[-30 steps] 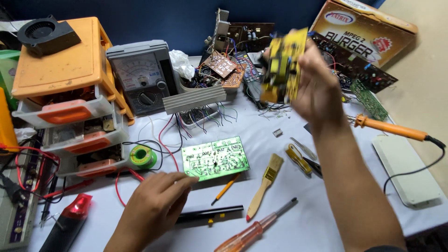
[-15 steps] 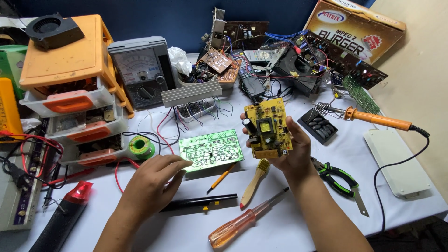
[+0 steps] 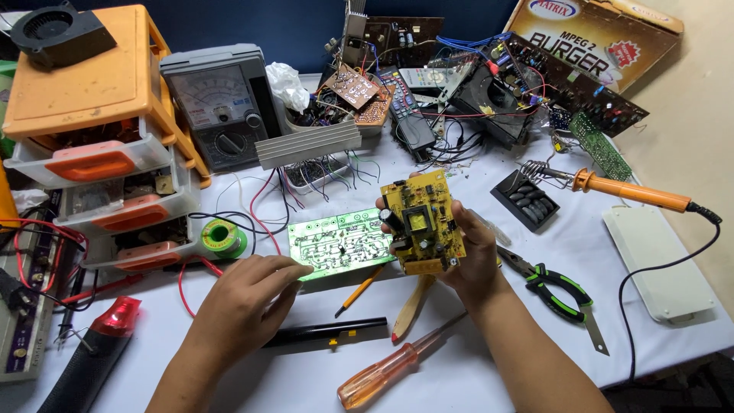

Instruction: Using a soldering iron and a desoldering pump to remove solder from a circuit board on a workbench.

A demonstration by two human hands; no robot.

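- Yellow board (image 3: pixel 423 222): held above the table (image 3: pixel 535 359), near centre, component side up, tilted slightly; a black capacitor and a yellow transformer show on its face.
- Right hand (image 3: pixel 466 256): clamped on the yellow board, thumb on the left edge, fingers behind and under it.
- Green board (image 3: pixel 336 242): lies flat on the table just left of the yellow board, trace side up; the yellow board overlaps its right end in view.
- Left hand (image 3: pixel 246 294): palm down, fingers loosely curled, fingertips touching the near left edge of the green board; it grips nothing.
- Pencil (image 3: pixel 359 291): lies on the table between the two hands.
- Brush (image 3: pixel 410 307): below the right hand, handle pointing toward the viewer.
- Screwdriver (image 3: pixel 394 367): orange handle, lies diagonally near the front table edge.
- Black bar (image 3: pixel 325 332): lies beside the left wrist.
- Pliers (image 3: pixel 554 287): green-black handles, right of the right hand.
- Soldering iron (image 3: pixel 631 191): orange handle, on its coil stand at right.
- Solder spool (image 3: pixel 224 237): left of the green board.
- Meter (image 3: pixel 216 111): stands upright at rear left, beside the orange drawer unit (image 3: pixel 84 130).
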